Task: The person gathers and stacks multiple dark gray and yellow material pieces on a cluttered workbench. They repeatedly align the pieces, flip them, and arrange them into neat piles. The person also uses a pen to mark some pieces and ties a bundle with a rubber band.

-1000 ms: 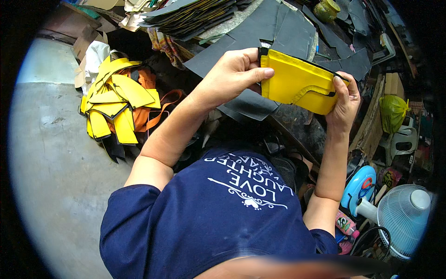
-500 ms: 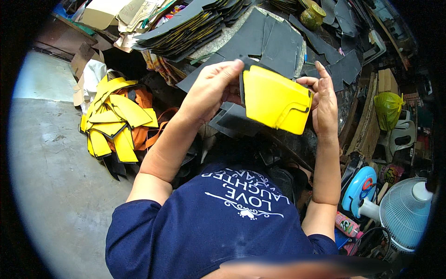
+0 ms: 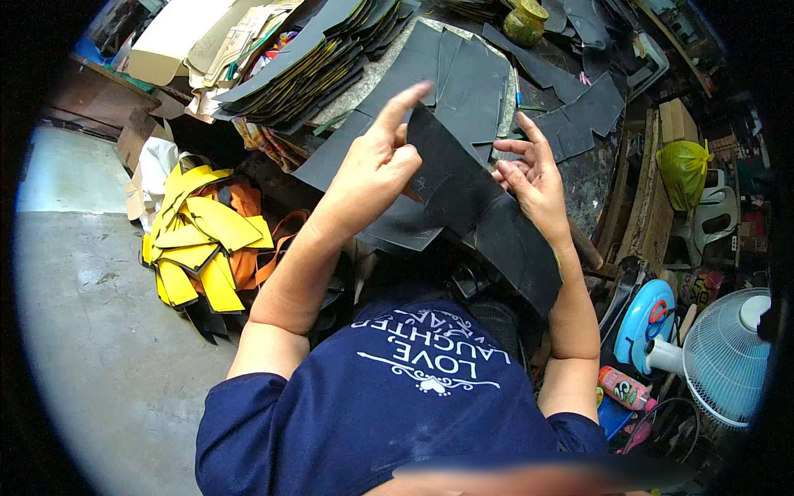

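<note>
We are in a crowded workshop with a grey concrete floor (image 3: 91, 331) on our left and a cluttered workbench (image 3: 591, 178) ahead, and we place everything from the black sheet (image 3: 463, 198) held up between our hands.

Nearest, below the sheet, is our own dark blue shirt (image 3: 389, 413). Low and to the right of the sheet stands a white fan (image 3: 728, 355) beside a blue disc-shaped object (image 3: 641, 318) and a small bottle (image 3: 624, 387). Left of the sheet, down on the floor, lies a heap of yellow cut pieces (image 3: 198, 248).

The sheet hangs in front of our chest, its long tail drooping down to the right. It looks thin, light and limp, like leather or rubbery cloth, likely to flop unless held at two points near its upper edge. Our left hand (image 3: 376, 165) pinches the upper left edge between thumb and curled fingers, the forefinger sticking out straight. Our right hand (image 3: 533, 178) touches the right edge with loosely spread fingers; we cannot tell whether it grips.

Beyond the sheet, more black pieces (image 3: 471, 74) cover the bench, a stack of dark sheets (image 3: 306, 62) sits far left, and a jar (image 3: 525, 23) stands farthest off.
</note>
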